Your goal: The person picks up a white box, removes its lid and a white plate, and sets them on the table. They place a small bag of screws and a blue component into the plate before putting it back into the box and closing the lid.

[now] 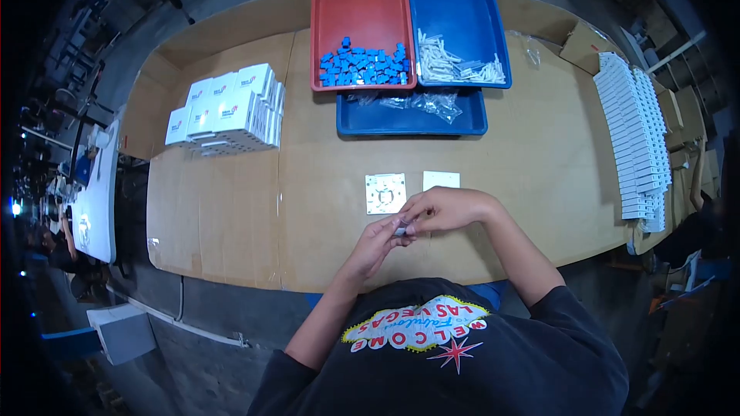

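My left hand (pixel 375 243) and my right hand (pixel 449 206) meet just in front of my body, over the near part of the table. Between their fingertips is a small bluish-grey piece (pixel 401 229), mostly covered, so its kind does not show. Both hands are closed around it, with the right one coming down from above. Just beyond the fingers lies a square white plastic plate (pixel 375 186) with cut-outs and a shape in its middle. Beside it a plain white square plate (pixel 441 179) is partly hidden behind my right hand.
A red tray (pixel 361 0) holds small blue parts (pixel 362 68). The blue tray (pixel 455 8) beside it carries white slim parts (pixel 439 62); a lower blue tray (pixel 362 119) contains clear plastic bags (pixel 439 106). White boxes (pixel 231 112) are stacked left, white plates (pixel 634 139) right.
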{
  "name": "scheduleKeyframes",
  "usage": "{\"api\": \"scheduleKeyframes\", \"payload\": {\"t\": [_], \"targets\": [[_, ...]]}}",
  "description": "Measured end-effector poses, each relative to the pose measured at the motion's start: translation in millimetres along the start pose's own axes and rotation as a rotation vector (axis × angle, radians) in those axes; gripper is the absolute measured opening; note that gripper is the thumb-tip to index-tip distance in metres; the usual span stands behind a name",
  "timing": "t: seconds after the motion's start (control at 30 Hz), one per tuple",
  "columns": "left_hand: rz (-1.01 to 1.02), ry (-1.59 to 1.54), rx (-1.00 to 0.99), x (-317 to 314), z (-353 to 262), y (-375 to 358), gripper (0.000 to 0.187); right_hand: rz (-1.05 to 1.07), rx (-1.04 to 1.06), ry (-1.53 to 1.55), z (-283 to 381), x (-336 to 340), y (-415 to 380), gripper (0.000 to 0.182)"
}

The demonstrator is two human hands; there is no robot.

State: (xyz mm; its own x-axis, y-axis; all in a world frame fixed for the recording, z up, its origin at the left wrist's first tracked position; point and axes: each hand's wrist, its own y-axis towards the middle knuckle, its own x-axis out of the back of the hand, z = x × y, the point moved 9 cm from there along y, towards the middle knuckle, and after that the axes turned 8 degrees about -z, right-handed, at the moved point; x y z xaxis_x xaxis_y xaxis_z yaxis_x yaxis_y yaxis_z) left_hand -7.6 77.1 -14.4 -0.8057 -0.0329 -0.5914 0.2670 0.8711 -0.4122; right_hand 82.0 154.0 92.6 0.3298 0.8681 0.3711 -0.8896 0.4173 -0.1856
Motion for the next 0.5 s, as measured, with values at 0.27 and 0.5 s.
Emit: {"api": "scheduleKeyframes", "payload": {"t": [0.27,0.5], "targets": [[0.018,0.040,0.004,-19.7,-21.1,-13.6,0.044,-1.153,-0.045,-0.188,-75.1,230.0,-26.0,0.019],[-0.038,0.066,-0.059,-22.7,-35.6,-19.9,0.043,-1.280,-0.395,-0.799,-93.8,293.7,-13.8,0.014]]}}
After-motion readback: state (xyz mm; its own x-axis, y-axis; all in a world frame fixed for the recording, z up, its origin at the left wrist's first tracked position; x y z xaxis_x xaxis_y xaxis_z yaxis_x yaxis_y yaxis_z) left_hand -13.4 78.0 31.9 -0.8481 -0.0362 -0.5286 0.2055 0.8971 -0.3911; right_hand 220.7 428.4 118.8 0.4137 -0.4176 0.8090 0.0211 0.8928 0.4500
